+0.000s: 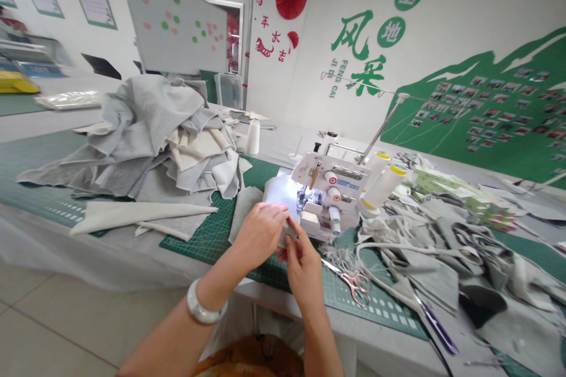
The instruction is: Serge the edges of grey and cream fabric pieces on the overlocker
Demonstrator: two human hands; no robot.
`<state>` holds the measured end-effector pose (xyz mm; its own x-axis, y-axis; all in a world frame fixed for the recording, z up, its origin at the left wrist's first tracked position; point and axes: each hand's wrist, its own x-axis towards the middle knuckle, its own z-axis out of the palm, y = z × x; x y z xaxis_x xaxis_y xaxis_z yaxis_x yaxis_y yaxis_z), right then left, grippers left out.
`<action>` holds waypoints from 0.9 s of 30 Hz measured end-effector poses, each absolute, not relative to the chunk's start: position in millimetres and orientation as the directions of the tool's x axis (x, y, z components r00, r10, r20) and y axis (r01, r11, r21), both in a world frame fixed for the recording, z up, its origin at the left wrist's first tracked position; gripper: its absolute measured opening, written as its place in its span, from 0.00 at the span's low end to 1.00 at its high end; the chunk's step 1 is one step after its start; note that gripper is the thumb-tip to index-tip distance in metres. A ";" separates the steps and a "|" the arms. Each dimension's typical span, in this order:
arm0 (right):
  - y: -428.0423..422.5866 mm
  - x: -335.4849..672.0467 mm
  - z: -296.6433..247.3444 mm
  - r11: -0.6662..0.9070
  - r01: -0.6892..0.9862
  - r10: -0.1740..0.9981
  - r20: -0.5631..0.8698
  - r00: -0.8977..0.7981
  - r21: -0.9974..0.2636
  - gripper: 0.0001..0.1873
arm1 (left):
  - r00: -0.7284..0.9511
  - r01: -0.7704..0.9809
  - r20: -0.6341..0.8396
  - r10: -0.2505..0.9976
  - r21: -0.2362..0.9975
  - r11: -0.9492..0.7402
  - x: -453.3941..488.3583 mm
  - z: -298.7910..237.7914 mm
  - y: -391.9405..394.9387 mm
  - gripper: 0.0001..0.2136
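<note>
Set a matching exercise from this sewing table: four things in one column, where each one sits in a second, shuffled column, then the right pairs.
Things:
1. overlock sewing machine
2. scissors
3. white bangle
4. pile of grey and cream fabric scraps

Places:
A. around the left wrist
B. heaped up well left of the hands
C. directly beyond the hands
D. on the green cutting mat, right of the right hand

Pairs: 1-C, 2-D, 3-A, 4-B

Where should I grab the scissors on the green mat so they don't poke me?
Hold the scissors by their rose-gold finger loops, reaching in from the right. The loops lie flat at that end, while the pointed blades aim left toward thread scraps.
</note>
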<state>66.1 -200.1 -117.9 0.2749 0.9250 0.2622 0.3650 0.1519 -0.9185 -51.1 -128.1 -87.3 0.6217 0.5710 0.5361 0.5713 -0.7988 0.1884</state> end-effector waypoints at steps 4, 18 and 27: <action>-200.0 65.4 -117.9 0.135 0.385 0.927 0.254 0.278 -0.913 0.24 | 0.621 0.585 0.537 0.571 0.168 -0.794 -50.1 -88.9 -126.6 0.16; -204.6 64.6 -115.8 0.078 0.643 0.926 0.295 0.237 -0.762 0.25 | 0.609 0.563 0.578 0.543 0.168 -0.809 -51.3 -88.0 -132.6 0.11; -205.8 60.4 -113.8 0.039 0.714 0.931 0.285 0.228 -0.699 0.25 | 0.586 0.586 0.603 0.542 0.147 -0.797 -49.0 -91.2 -128.3 0.13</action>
<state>60.4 -205.8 -113.8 0.2279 0.9309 0.2855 0.7145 0.0393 -0.6986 -49.0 -128.3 -91.2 0.5856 0.5420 0.6027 0.5860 -0.7968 0.1472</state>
